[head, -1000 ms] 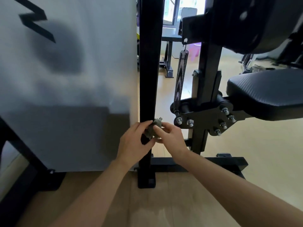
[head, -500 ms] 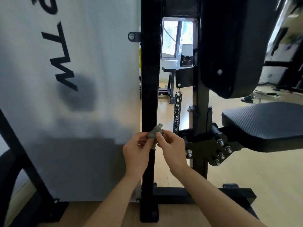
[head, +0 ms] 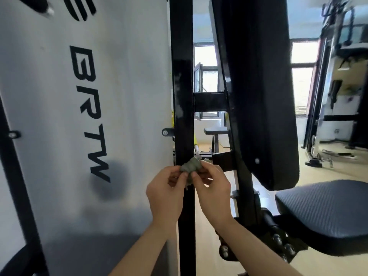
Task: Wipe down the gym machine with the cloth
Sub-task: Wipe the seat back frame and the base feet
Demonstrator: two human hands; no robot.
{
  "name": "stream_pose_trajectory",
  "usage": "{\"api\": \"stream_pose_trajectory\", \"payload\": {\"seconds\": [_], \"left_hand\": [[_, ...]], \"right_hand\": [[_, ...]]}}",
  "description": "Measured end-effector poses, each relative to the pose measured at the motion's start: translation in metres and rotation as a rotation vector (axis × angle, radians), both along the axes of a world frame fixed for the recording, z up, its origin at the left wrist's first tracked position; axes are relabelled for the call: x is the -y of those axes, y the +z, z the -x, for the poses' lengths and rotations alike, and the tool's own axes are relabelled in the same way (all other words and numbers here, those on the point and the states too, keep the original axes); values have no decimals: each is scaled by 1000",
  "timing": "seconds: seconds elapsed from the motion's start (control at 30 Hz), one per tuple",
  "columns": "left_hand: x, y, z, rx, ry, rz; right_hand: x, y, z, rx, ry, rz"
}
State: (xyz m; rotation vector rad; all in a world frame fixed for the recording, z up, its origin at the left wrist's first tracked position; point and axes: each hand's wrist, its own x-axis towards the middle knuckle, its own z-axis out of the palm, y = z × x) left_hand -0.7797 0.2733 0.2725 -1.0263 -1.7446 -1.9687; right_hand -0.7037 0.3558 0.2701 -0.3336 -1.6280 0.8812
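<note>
In front of the black steel upright (head: pixel 182 86), left hand (head: pixel 166 193) and right hand (head: pixel 213 193) pinch a crumpled grey-green cloth (head: pixel 190 165).

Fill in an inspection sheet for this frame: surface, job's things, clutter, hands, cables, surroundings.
Surface: black upright post, with pale marks on its upper part; smudge or glare, cannot tell.
Job's things: grey-green cloth, crumpled small, in front of the post; cannot tell whether it touches the post.
Clutter: nothing seen.
Hands: left hand and right hand both pinch the cloth from opposite sides.
Cables: nothing seen near the hands; far equipment too blurred to tell.
Surroundings: white lettered panel left of the post; black back pad and seat to its right; wood floor; bright windows.
</note>
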Motion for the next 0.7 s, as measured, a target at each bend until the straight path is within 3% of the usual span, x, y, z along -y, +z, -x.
{"api": "stream_pose_trajectory", "payload": {"seconds": [0.1,0.3,0.37,0.57,0.7], "left_hand": [[0,26,6,-98,65,-7],[-4,86,23,-619,367,42],[-5,108,30,-708,431,24],[-5,170,39,-628,456,90],[-10,218,36,-550,436,27]], "right_hand": [[1,30,2,-51,9,-58],[-9,95,15,-120,-36,-190],[-11,113,17,-131,-82,-258],[-16,179,26,-124,-193,-411],[-14,228,32,-160,-197,-435]]}}
